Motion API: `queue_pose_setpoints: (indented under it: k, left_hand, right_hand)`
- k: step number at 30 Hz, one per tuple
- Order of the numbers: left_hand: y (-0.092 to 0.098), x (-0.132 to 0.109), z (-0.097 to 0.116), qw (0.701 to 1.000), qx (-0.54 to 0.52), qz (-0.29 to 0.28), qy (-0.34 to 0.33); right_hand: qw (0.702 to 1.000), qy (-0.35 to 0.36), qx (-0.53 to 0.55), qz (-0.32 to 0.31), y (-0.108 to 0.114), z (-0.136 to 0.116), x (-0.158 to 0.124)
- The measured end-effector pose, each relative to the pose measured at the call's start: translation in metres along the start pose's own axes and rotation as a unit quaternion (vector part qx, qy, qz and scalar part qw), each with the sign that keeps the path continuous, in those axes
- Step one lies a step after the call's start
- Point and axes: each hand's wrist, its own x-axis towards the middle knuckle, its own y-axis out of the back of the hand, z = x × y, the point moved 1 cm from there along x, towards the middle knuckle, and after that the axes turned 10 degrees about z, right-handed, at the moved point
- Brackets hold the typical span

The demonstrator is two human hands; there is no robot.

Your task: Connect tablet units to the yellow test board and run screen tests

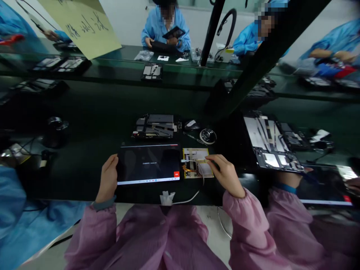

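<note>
A dark tablet screen (149, 163) lies flat on the green bench in front of me, with a small red button lit at its lower right corner. My left hand (108, 179) grips the tablet's left edge, thumb on top. Right of the tablet sits a small yellow circuit board (194, 154) with a flex cable and a white wire. My right hand (225, 173) rests on that board, fingertips pinched at the cable connector. What the fingers hold is too small to make out.
An opened tablet chassis (154, 126) lies just beyond the screen, with a round tape roll (208, 135) beside it. A second open chassis (268, 144) sits at right, near another person's pink sleeve (292, 210). Workers in blue sit across the far bench. A blue sleeve (17, 210) is at left.
</note>
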Motion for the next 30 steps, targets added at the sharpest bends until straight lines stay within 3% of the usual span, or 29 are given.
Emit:
queue_pose_setpoints:
  k: [4, 10, 15, 18, 20, 23, 25, 27, 30]
  left_hand:
    - [0.000, 0.001, -0.001, 1.000, -0.012, -0.002, 0.006]
    - [0.002, -0.001, 0.002, 1.000, -0.006, -0.011, -0.006]
    - [0.005, 0.002, -0.005, 1.000, -0.024, -0.018, -0.011]
    - [0.005, 0.003, -0.007, 0.999, -0.028, -0.030, -0.011]
    - [0.004, 0.003, -0.007, 0.999, -0.029, -0.036, -0.017]
    - [0.001, 0.002, -0.006, 0.998, -0.041, -0.028, -0.027]
    - [-0.002, 0.003, -0.005, 0.998, -0.049, -0.024, -0.024]
    - [-0.003, 0.003, -0.005, 0.998, -0.056, -0.032, -0.022]
    - [-0.004, 0.004, -0.003, 0.996, -0.062, -0.054, -0.027]
  right_hand:
    - [0.987, -0.083, -0.135, 0.036, 0.026, 0.014, -0.050]
    - [0.943, -0.128, -0.307, 0.003, 0.028, 0.005, -0.149]
    - [0.941, -0.170, -0.290, 0.037, 0.030, -0.002, -0.175]
    - [0.956, -0.239, -0.166, 0.035, 0.034, -0.008, -0.172]
    - [0.958, -0.287, -0.021, 0.011, 0.032, -0.017, -0.165]
    - [0.918, -0.333, 0.215, 0.017, 0.025, -0.033, -0.139]
    - [0.889, -0.329, 0.312, 0.069, 0.018, -0.038, -0.110]
    - [0.886, -0.297, 0.330, 0.133, 0.008, -0.036, -0.074]
    - [0.940, -0.197, 0.217, 0.175, -0.016, -0.029, -0.020]
